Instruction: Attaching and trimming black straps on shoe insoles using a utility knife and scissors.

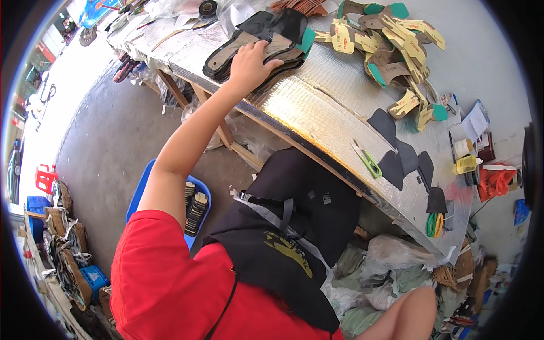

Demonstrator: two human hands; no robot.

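- Far left, a red stool (pixel 46 178) stands on the floor.
- Beside me on the left, a blue tub (pixel 135 199) holds rows of stacked small pieces (pixel 196 213).
- A roll of black tape (pixel 208 7) sits at the table's far side.
- My left hand (pixel 253 67) lies on top of a stack of black and tan sole-shaped pieces (pixel 221 59) near the edge of the silver-covered table (pixel 317 116). My fingers are slightly bent, my thumb out to the right; I cannot tell whether they grip a piece.
- A black apron (pixel 272 226) covers my front and lap.
- Green-handled snips (pixel 369 163) lie just beside some dark grey cut pieces (pixel 391 169).
- Farther back on the table lies a heap of yellowish sole pieces (pixel 343 37), some with green ends.
- My right arm (pixel 403 317) is low; my right hand is out of view, so I cannot tell its state.
- Far right, a yellow container (pixel 466 165) stands near an orange-red bag (pixel 496 182).
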